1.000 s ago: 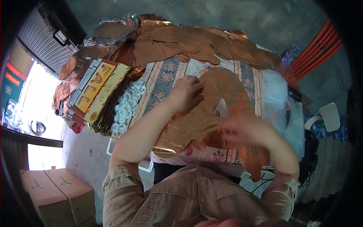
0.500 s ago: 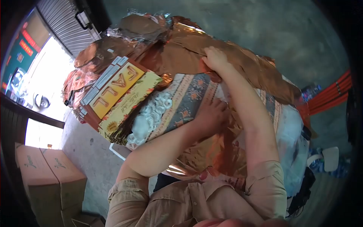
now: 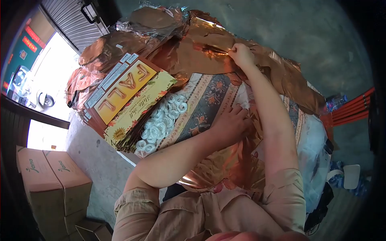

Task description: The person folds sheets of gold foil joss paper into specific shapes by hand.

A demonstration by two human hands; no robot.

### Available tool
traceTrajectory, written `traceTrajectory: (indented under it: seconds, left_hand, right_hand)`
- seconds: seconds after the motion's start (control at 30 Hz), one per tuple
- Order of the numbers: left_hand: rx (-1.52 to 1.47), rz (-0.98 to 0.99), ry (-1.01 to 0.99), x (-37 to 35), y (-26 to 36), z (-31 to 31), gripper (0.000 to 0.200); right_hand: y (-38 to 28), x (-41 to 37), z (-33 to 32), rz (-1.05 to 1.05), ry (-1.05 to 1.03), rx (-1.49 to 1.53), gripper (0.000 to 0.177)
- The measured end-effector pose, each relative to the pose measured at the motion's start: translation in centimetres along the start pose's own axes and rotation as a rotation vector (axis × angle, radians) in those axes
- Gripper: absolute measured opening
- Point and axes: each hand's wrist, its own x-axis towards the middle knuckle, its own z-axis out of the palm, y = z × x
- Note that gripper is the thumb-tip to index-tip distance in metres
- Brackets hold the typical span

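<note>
My right hand (image 3: 242, 55) reaches to the far side of the table and pinches the edge of a flat copper-coloured foil balloon (image 3: 213, 60), where the foil wrinkles up. Nearer to me, my left hand (image 3: 232, 125) is curled with bent fingers at another copper foil balloon (image 3: 225, 160), which spreads towards my lap. What lies under the left palm is hidden. Beneath both hands is a patterned grey and cream cloth (image 3: 215, 92). Left of them lies a stack of printed "FALL" balloon packages (image 3: 124, 94), next to white rose-shaped pieces (image 3: 161, 122).
Copper foil balloons in clear plastic (image 3: 150, 24) pile up at the far left. Clear plastic wrap (image 3: 311, 152) hangs at the right edge. Cardboard boxes (image 3: 44, 172) stand on the floor at left, and orange rods (image 3: 354, 108) stick in from the right.
My right hand has gone from lying on the foil to pinching its edge, slightly farther away and to the right. The left hand has shifted slightly right. The view has tilted a little.
</note>
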Motion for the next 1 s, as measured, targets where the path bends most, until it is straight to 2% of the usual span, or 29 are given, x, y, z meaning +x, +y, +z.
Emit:
traceTrajectory:
  seconds: [0.03, 0.07, 0.13, 0.17, 0.2, 0.27, 0.4, 0.47, 0.5, 0.57, 0.6, 0.67, 0.73, 0.8, 0.83, 0.9, 0.93, 1.0]
  left_hand:
    - [0.003, -0.003, -0.017, 0.0, 0.0, -0.1, 0.032]
    - [0.006, -0.009, -0.033, 0.0, 0.0, -0.1, 0.033]
    - [0.013, -0.011, -0.02, 0.0, 0.0, -0.1, 0.033]
    - [0.018, -0.013, -0.008, -0.1, 0.0, -0.1, 0.033]
    - [0.016, -0.014, -0.008, -0.1, 0.0, 0.0, 0.033]
    - [-0.014, -0.013, -0.027, 0.0, -0.1, 0.1, 0.034]
    - [-0.03, -0.002, -0.037, 0.0, -0.3, 0.0, 0.034]
    - [-0.018, 0.002, 0.01, -0.1, -0.3, -0.1, 0.033]
    - [-0.029, 0.016, 0.011, 0.0, -0.2, -0.1, 0.033]
    - [-0.036, 0.028, -0.012, 0.0, -0.3, -0.5, 0.036]
    - [-0.041, 0.045, -0.008, 0.0, -0.4, -0.6, 0.036]
    - [-0.063, 0.057, 0.014, -0.1, -0.7, -0.3, 0.036]
    - [-0.096, 0.065, 0.029, -0.3, -0.9, 0.1, 0.033]
    - [-0.133, 0.076, 0.041, -0.1, -0.9, 0.1, 0.03]
    - [-0.133, 0.08, 0.037, 0.0, -0.9, -0.1, 0.029]
    - [-0.129, 0.094, 0.028, -0.1, -0.9, -0.3, 0.028]
    - [-0.135, 0.097, 0.039, -0.1, -0.9, -0.4, 0.027]
    - [-0.138, 0.107, 0.051, -0.1, -0.9, -0.4, 0.026]
  right_hand:
    - [0.5, 0.3, -0.2, 0.035, -0.052, 0.102, 0.029]
    - [1.0, 0.7, -0.5, 0.036, -0.05, 0.099, 0.029]
    - [1.9, 1.6, -1.1, 0.019, -0.308, 0.278, 0.037]
    - [2.4, 1.9, -1.3, 0.013, -0.318, 0.305, 0.045]
    - [2.6, 1.9, -1.2, 0.014, -0.32, 0.303, 0.045]
    - [2.5, 1.8, -1.5, 0.034, -0.213, 0.348, 0.041]
    - [2.3, 3.3, -4.8, -0.019, -0.164, 0.311, 0.03]
    - [2.4, 4.9, -7.7, -0.067, 0.215, 0.635, 0.023]
    - [2.5, 4.9, -9.7, -0.06, 0.221, 0.62, 0.023]
    - [2.1, 4.6, -14.1, -0.141, -0.014, 0.47, 0.028]
    - [3.7, 5.4, -15.8, -0.137, -0.004, 0.456, 0.028]
    - [8.7, 8.4, -19.6, 0.038, 0.251, 0.761, 0.03]
    - [8.6, 8.4, -23.4, -0.264, 0.616, 0.509, 0.018]
    - [2.1, 3.0, -29.0, 0.043, 0.624, 0.69, 0.02]
    - [3.5, 3.3, -30.3, 0.047, 0.633, 0.681, 0.02]
    - [7.5, 4.3, -33.3, -0.296, 0.831, 0.725, 0.022]
    - [7.8, 3.4, -34.3, -0.295, 0.842, 0.72, 0.022]
    - [8.3, 1.8, -36.1, -0.144, 1.007, 0.709, 0.022]
